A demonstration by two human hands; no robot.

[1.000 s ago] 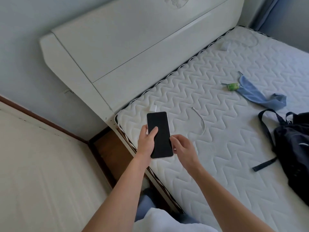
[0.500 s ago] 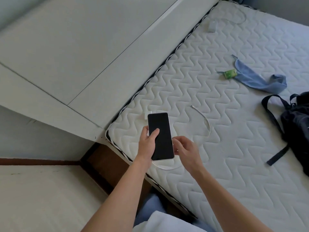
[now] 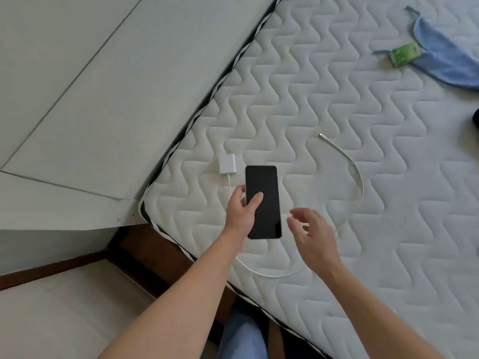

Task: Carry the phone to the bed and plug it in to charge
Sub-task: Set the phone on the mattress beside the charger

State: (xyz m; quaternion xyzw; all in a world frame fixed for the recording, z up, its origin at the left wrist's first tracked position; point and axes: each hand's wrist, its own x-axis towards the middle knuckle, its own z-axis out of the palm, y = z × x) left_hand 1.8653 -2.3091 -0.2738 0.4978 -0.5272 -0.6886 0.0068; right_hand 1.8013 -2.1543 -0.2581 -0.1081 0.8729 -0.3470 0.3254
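Phone (image 3: 262,202), screen dark, sits gripped in the left hand (image 3: 242,212) over the bed (image 3: 324,99) corner, so carrying looks done, while the right hand (image 3: 315,235) hangs spread and empty, and the cable (image 3: 359,182) tip lies unplugged well apart.

Left hand (image 3: 242,212) wrapped around a dark-screened phone (image 3: 263,202), thumb across the glass, above the bed (image 3: 324,104) corner. Right hand (image 3: 315,235) just beside the grip, fingers spread, touching nothing. White charger block (image 3: 227,164) just beyond the grip; cable (image 3: 359,182) looping beneath both hands, plug end (image 3: 322,136) lying free beyond the right hand.
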